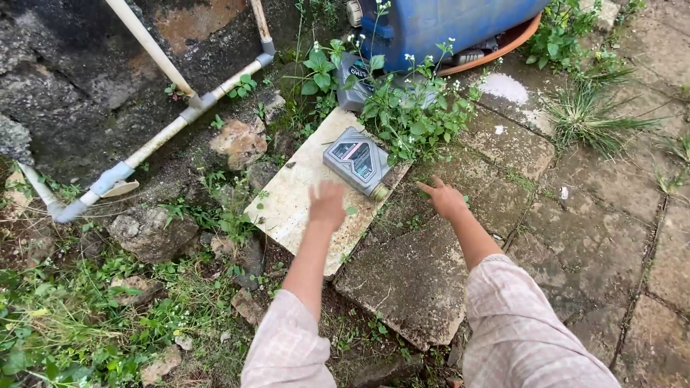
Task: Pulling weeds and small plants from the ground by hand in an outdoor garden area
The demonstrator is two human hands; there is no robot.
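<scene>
A grey plastic oil jug [357,161] lies on its side on a pale tile slab [287,205], its neck pointing toward me. My left hand [328,203] hovers over the slab just below the jug, blurred, holding nothing. To the right of the jug's neck is my right hand [444,199], fingers apart over the paving, empty. Both arms wear pale checked sleeves.
A blue drum [445,25] stands at the top on an orange rim, with a second grey jug [353,79] beside it among weeds [413,115]. White pipes [162,136] run along the dark wall on the left. Loose stones [147,231], grass and cracked paving slabs [410,276] surround the spot.
</scene>
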